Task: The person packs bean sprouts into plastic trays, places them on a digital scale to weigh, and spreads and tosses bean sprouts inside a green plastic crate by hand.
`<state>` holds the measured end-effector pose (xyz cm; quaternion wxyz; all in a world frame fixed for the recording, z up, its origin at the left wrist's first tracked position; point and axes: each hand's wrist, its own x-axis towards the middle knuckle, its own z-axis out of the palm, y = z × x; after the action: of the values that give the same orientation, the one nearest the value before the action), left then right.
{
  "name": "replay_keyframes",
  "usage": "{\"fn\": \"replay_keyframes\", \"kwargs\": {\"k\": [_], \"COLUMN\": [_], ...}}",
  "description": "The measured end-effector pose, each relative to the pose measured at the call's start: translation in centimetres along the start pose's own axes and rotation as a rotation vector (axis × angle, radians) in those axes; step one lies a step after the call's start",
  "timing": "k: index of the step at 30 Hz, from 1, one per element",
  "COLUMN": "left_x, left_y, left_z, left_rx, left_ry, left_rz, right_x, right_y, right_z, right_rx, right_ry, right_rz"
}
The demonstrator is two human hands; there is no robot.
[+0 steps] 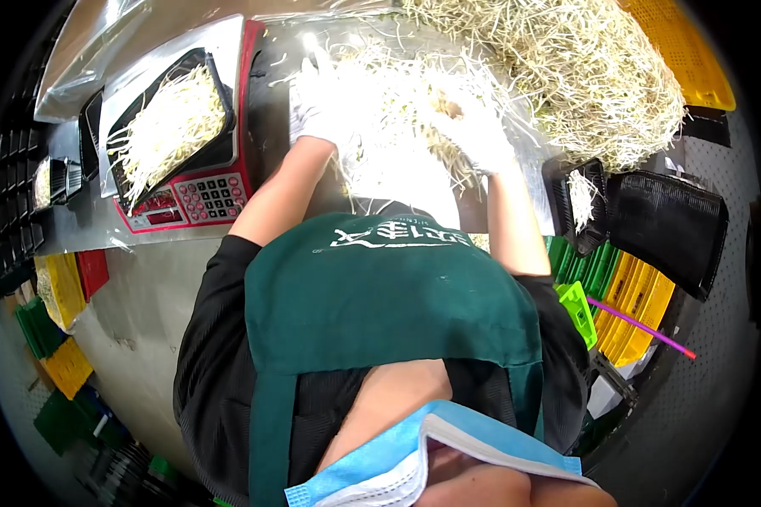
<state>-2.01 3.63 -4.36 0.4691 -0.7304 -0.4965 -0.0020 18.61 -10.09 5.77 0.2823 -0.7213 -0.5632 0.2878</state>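
My left hand (319,106), in a white glove, lies at the left side of the loose bean sprouts (385,93), its fingers apart and pointing away from me. My right hand (473,135), also gloved in white, is bent at the right of the same sprouts, with some strands by its fingers; glare hides the fingertips. A black tray (220,84) heaped with sprouts (173,122) rests tilted on a red scale (247,127) to the left of my left hand.
A large pile of sprouts (583,76) fills the back right, beside a yellow crate (685,51). Black trays (668,224) stand at the right edge, a small one holding sprouts (582,198). Stacked black trays (13,186) line the far left. Coloured crates (634,296) sit below the table.
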Motion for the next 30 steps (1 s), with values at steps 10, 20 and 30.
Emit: {"fn": "replay_keyframes", "kwargs": {"k": [10, 20, 30], "left_x": [-1.4, -3.7, -2.8], "left_y": [-5.5, -8.2, -7.0], "left_z": [-1.6, -2.1, -4.5], "left_rx": [-2.476, -2.405, -1.585], "left_ry": [-0.552, -0.643, -0.576], "left_rz": [-0.781, -0.834, -0.309], "right_x": [-1.4, 1.3, 0.2], "right_y": [3.3, 2.6, 4.2], "right_z": [-0.6, 0.2, -1.4], "right_rx": [-0.215, -0.145, -0.367], "right_ry": [0.336, 0.265, 0.182], "right_rz": [0.119, -0.001, 0.036]}}
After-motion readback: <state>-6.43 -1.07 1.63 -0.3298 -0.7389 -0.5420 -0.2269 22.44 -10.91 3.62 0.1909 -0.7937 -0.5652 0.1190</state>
